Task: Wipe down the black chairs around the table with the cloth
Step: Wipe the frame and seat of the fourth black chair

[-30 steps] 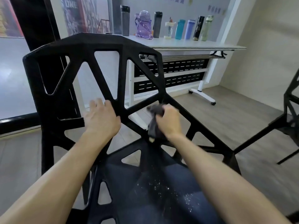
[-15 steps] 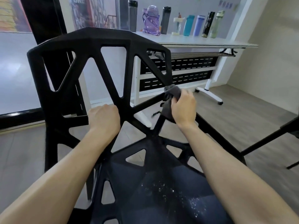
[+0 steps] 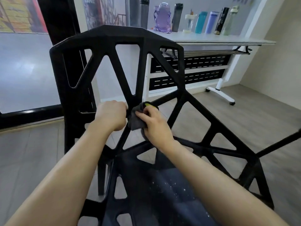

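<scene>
A black chair (image 3: 112, 38) with a lattice of triangular openings fills the middle of the head view, its backrest facing me. My left hand (image 3: 110, 115) grips a strut at the hub where the backrest bars meet. Right beside it, my right hand (image 3: 154, 124) holds a dark grey cloth (image 3: 136, 119) bunched against the same hub. The cloth has a small yellow-green patch at its top. White specks lie on the dark seat (image 3: 162, 190) below my arms.
A white table (image 3: 211, 40) stands behind the chair with several bottles (image 3: 162, 20) in a row on top. Its wheeled foot (image 3: 228, 97) rests on the grey wood floor. A black strut of another chair (image 3: 280, 144) enters from the right edge.
My right hand with the cloth has slid left and down along the diagonal strut to the hub, ending close to my left hand. The left hand kept its grip.
</scene>
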`<state>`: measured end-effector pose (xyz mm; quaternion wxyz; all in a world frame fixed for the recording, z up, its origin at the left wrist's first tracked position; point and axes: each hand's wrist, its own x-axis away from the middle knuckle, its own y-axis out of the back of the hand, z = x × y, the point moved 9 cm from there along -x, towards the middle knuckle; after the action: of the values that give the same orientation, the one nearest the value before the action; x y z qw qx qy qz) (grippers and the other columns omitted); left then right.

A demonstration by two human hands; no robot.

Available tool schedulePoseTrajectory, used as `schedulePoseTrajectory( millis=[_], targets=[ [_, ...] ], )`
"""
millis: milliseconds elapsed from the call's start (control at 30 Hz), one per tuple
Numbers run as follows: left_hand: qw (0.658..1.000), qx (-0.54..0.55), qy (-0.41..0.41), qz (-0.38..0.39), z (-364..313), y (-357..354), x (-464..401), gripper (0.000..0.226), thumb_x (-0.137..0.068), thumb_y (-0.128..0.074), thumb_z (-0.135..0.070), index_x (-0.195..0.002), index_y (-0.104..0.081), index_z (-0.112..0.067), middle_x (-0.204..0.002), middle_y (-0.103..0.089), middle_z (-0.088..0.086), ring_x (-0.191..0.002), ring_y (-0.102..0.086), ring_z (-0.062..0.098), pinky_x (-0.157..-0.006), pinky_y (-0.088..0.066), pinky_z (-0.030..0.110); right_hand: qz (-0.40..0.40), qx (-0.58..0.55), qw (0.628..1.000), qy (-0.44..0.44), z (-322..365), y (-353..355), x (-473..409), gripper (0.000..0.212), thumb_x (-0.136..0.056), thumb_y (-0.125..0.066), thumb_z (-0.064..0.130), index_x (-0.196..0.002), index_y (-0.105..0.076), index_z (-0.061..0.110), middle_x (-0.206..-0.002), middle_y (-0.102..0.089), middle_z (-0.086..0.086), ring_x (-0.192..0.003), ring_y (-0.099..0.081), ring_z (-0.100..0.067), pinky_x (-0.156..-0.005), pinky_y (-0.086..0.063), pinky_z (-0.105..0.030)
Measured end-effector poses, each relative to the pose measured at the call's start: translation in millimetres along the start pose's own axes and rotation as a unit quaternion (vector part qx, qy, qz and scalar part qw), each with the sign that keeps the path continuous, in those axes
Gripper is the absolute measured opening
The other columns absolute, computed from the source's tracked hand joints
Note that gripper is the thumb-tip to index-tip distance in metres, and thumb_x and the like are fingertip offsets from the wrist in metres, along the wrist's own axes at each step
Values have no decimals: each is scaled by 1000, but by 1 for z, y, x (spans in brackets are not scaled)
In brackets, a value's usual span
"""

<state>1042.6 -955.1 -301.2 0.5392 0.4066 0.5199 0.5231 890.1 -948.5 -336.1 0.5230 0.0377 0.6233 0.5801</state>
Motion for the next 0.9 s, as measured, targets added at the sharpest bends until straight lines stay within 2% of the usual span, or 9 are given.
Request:
schedulePoseTrajectory(
  millis=[133, 200, 300, 333, 500, 600, 700, 800, 900],
  targets=[
    [1000, 6, -8, -6, 1, 3, 1, 46, -93, -56, -7, -130, -68, -32, -87, -59, -4, -77, -55, 19, -59, -35, 30, 120, 16, 991, -56, -78, -16, 66, 53, -90, -73, 9, -140, -69, 26, -141, -49, -2, -134, -47, -28, -110, -48, -43],
    [1000, 10, -8, -14, 0, 3, 0, 45, -90, -56, -4, -125, -71, -30, -88, -62, -3, -75, -57, 19, -57, -35, 30, 151, 34, 985, -82, -85, -5, 64, 54, -87, -72, 7, -137, -71, 26, -132, -52, 2, -128, -48, -26, -106, -50, -45],
    [999, 10, -14, -28, -1, 4, 0, 46, -90, -56, -5, -124, -71, -32, -91, -65, -4, -76, -58, 19, -55, -33, 30, 14, -11, 997, -73, -41, 10, 9, 51, -89, -69, 2, -136, -71, 20, -120, -57, 0, -115, -54, -21, -95, -54, -35],
    [999, 9, -15, -31, 1, 4, 0, 46, -91, -56, -7, -127, -70, -33, -94, -66, -4, -79, -59, 21, -57, -35, 31, 2, -26, 998, -56, -24, 5, -1, 50, -90, -69, 1, -138, -69, 17, -122, -58, -1, -114, -54, -20, -95, -52, -31],
    [1000, 7, -20, -20, 1, 4, -1, 45, -94, -56, -9, -128, -70, -34, -93, -65, -3, -80, -60, 20, -60, -38, 31, 78, -25, 995, -58, -69, -16, 58, 52, -91, -69, -2, -138, -71, 19, -123, -54, 3, -121, -55, -20, -109, -42, -20],
    [999, 34, -17, -5, -1, 6, 4, 38, -94, -59, -12, -123, -72, -31, -86, -61, -3, -75, -57, 19, -57, -36, 30, 165, -4, 979, -122, -78, -15, 51, 47, -86, -67, -4, -121, -79, 24, -109, -57, 8, -109, -58, -17, -92, -50, -26],
    [998, 52, -27, -17, -7, 16, 20, 33, -90, -62, -15, -119, -72, -28, -85, -59, -3, -74, -56, 19, -63, -40, 32, 52, -96, 968, -225, -58, 22, 18, 23, -86, -73, 6, -83, -77, 28, -80, -68, 14, -83, -69, -7, -63, -45, -14],
    [996, -18, -20, -83, 9, 31, 33, 13, -91, -59, -12, -97, -67, -21, -82, -55, -2, -75, -56, 23, -69, -40, 35, -132, -215, 931, -265, -40, 64, -6, 7, -91, -78, 22, -88, -74, 25, -80, -71, 13, -79, -67, -1, -66, -48, -12],
    [991, -58, -11, -120, 30, 25, 41, 12, -96, -56, -13, -91, -63, -21, -73, -52, -3, -68, -58, 24, -58, -28, 33, -161, -261, 906, -292, -14, 34, -12, 4, -95, -74, 24, -92, -71, 22, -88, -71, 5, -84, -66, -10, -79, -57, -30]
  ],
)
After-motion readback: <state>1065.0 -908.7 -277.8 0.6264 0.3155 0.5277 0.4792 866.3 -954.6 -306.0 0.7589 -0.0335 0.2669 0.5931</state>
